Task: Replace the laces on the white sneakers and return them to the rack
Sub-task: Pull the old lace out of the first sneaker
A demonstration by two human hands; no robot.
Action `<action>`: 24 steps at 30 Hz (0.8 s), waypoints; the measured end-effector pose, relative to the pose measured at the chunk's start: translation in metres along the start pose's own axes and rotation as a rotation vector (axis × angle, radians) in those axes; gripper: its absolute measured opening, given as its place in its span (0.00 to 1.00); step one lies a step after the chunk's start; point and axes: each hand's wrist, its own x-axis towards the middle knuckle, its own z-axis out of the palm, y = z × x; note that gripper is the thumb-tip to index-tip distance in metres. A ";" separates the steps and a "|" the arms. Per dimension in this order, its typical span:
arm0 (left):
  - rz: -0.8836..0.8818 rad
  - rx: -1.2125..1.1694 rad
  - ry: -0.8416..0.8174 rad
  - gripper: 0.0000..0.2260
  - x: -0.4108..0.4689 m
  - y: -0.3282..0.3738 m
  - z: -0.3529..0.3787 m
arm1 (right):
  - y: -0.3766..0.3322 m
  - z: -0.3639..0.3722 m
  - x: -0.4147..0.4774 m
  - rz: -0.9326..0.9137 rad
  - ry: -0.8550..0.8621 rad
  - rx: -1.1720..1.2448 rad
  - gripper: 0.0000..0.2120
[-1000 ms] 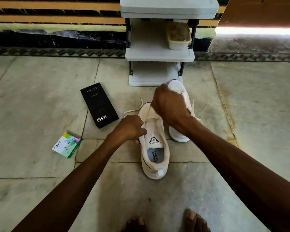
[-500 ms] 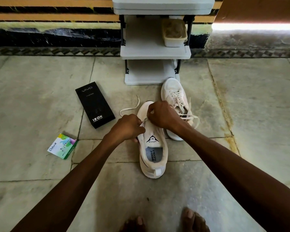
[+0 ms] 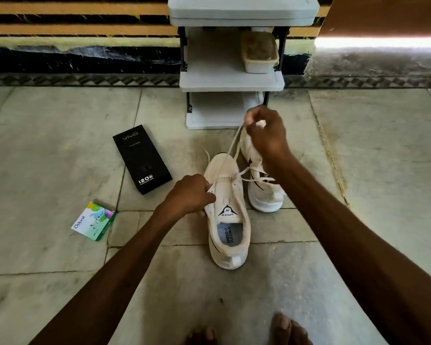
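**On the floor by the rack: one lace mid-pull, shelves waiting**

Down at the bottom edge, two bare feet (image 3: 284, 328) are planted on the stone floor (image 3: 358, 170). Just ahead stands the near sneaker (image 3: 230, 230), heel toward us, tongue logo showing. The left hand (image 3: 187, 195) clamps its side by the tongue, fingers (image 3: 207, 197) curled tight round the upper to steady it. From the front eyelets the lace (image 3: 232, 146) runs up taut and away, and only that lowest part looks threaded; the upper eyelets appear bare.

Just beside it, the far sneaker (image 3: 265, 197) sits half hidden under the forearm, loose lace ends trailing across it. It looks laced, though I cannot tell how fully. Above it the right hand (image 3: 266, 135) is raised, pinching the lace end and drawing the slack through.

Off to the left lie a green packet (image 3: 93, 221) and a black box (image 3: 142, 158). Beyond, the rack (image 3: 217, 79) holds a tub (image 3: 259, 52).

My read: midway at best. There is lacing to finish here, and both shoes have yet to go back on a shelf.
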 end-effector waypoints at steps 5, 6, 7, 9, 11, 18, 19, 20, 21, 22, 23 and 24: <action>-0.003 0.006 0.007 0.09 0.000 0.000 0.001 | -0.014 -0.009 0.006 0.452 -0.365 0.485 0.09; -0.007 0.008 0.003 0.09 0.000 0.000 0.000 | -0.009 -0.003 0.002 0.357 -0.411 0.202 0.09; -0.012 0.012 -0.002 0.09 0.001 -0.001 0.000 | -0.003 0.003 -0.003 0.220 -0.429 -0.111 0.08; -0.012 0.019 -0.012 0.09 0.002 0.000 0.000 | 0.014 0.016 -0.013 -0.080 -0.469 -0.564 0.05; 0.002 0.012 -0.016 0.09 0.002 0.001 0.000 | 0.030 0.026 -0.025 -0.250 -0.524 -0.824 0.06; -0.025 -0.072 -0.015 0.10 0.002 0.001 0.001 | 0.043 0.033 -0.034 -0.456 -0.477 -1.103 0.10; -0.023 -0.071 -0.011 0.10 0.001 0.001 0.001 | 0.043 0.033 -0.033 -0.471 -0.498 -1.144 0.10; -0.020 -0.067 -0.006 0.10 0.001 0.001 0.001 | 0.043 0.033 -0.034 -0.475 -0.534 -1.196 0.11; -0.016 -0.062 -0.004 0.10 0.000 0.002 0.001 | 0.043 0.034 -0.034 -0.469 -0.569 -1.235 0.12; -0.013 -0.052 -0.007 0.09 -0.001 0.002 0.001 | 0.044 0.034 -0.034 -0.447 -0.588 -1.234 0.12; -0.013 -0.047 -0.009 0.09 -0.002 0.002 0.002 | 0.044 0.033 -0.034 -0.409 -0.587 -1.169 0.12; -0.016 -0.047 -0.009 0.08 -0.002 0.001 0.002 | 0.041 0.031 -0.032 -0.363 -0.548 -1.052 0.10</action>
